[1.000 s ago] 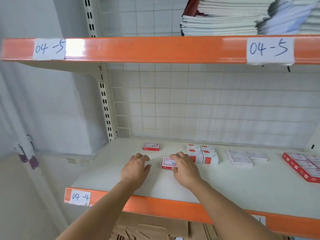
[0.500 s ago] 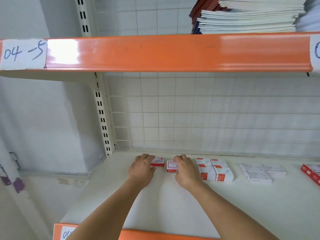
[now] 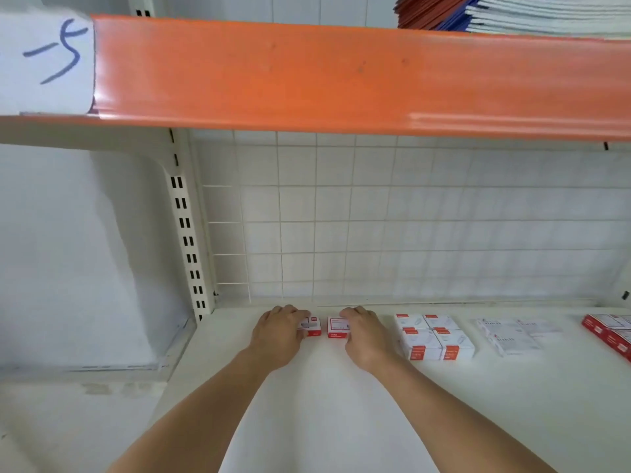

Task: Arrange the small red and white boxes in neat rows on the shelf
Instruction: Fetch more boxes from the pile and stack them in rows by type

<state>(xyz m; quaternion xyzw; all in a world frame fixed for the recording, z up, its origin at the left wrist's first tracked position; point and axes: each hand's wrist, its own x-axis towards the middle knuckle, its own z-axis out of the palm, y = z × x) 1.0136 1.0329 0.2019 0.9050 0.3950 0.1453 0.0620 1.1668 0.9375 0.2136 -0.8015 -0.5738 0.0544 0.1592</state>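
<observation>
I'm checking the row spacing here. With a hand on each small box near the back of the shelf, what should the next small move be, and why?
Probably slide the two boxes together. The left hand holds the left box, the right hand the right box; both sit level near the back, with a narrow gap of bare shelf between them.

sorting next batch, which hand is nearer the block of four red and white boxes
Right. The right hand lies just left of the four-box block; the left hand lies farther left, beyond two single boxes.
</observation>
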